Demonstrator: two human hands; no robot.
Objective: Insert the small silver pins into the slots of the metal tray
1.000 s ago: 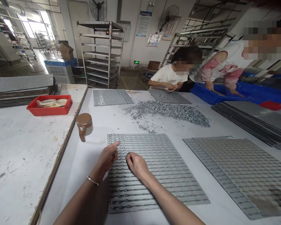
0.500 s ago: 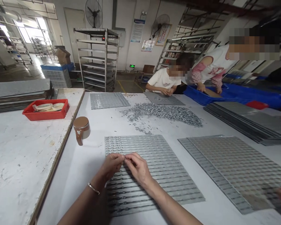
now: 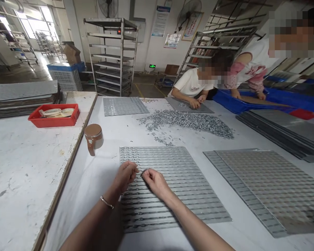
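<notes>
A grey board with raised parallel strips lies in front of me, and small shiny oval pieces line its left part. Over that left part my left hand is closed in a pinch; whatever its fingertips hold is too small to make out. My right hand pinches just to the right of it, a small gap between the two. Something dark and tiny shows at the right fingertips, its kind unclear. Beyond the board spreads a heap of small silvery metal pieces.
A brown-lidded mug stands left of the board, and a red tray sits on the adjoining table. More strip-covered boards lie at right, near a stack of grey boards. Two people work across the table by a blue bin.
My hands have come slightly apart at the fingertips, which were touching before. The view has shifted a little. Across the table, a seated person's hands have spread over their board.
</notes>
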